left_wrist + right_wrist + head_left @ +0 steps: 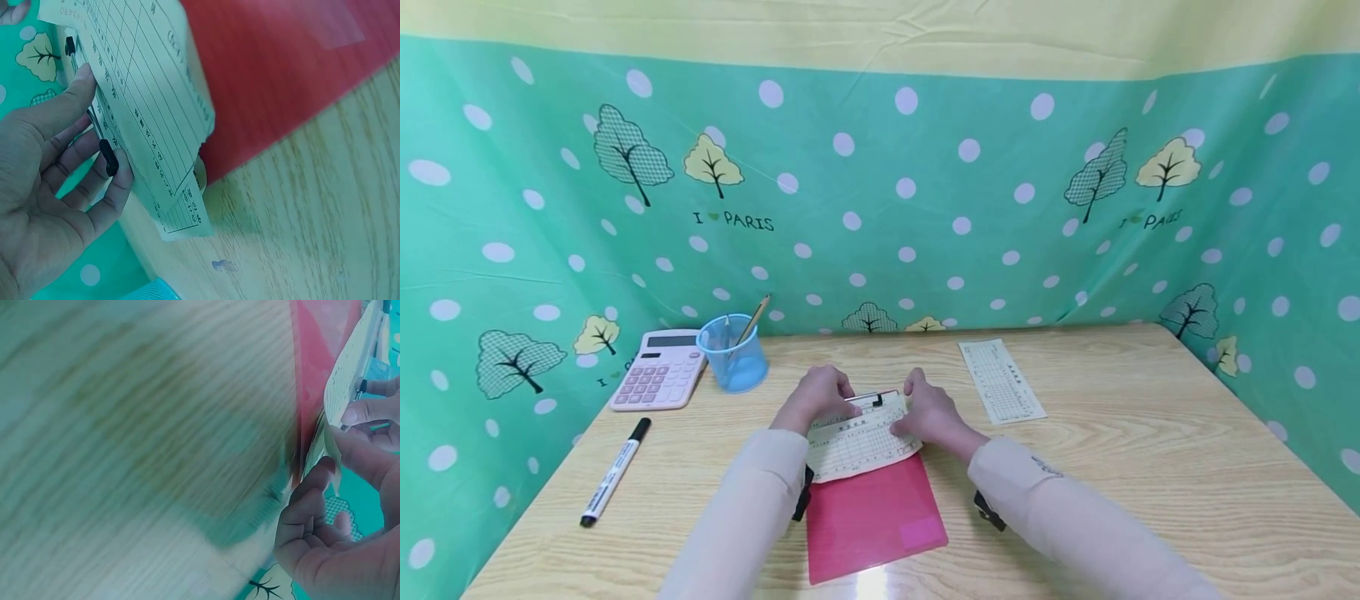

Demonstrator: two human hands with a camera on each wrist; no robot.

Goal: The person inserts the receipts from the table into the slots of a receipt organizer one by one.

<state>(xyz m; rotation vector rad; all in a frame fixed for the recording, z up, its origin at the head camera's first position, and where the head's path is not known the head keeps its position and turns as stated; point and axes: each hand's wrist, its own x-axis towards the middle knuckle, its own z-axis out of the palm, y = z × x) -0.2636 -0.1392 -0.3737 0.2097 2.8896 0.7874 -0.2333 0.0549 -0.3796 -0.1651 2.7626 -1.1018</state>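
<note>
A red clipboard (876, 529) lies on the table in front of me, with printed paper forms (859, 450) at its top end. My left hand (824, 395) holds the wire clip (867, 401) at the top edge. In the left wrist view, the thumb presses beside the wire and a fingertip sits at the clip's black end (109, 157). Two overlapping forms (147, 94) show there, their lower ends offset. My right hand (931, 414) pinches the right edge of the forms between thumb and fingers. The right wrist view shows the paper (331, 447) bent at that thumb.
Another printed form (1002, 382) lies flat to the right. On the left are a pink calculator (658, 371), a blue mesh pen cup (741, 371) with a pencil in it, and a capped marker (616, 472). A green patterned curtain (925, 208) borders the table.
</note>
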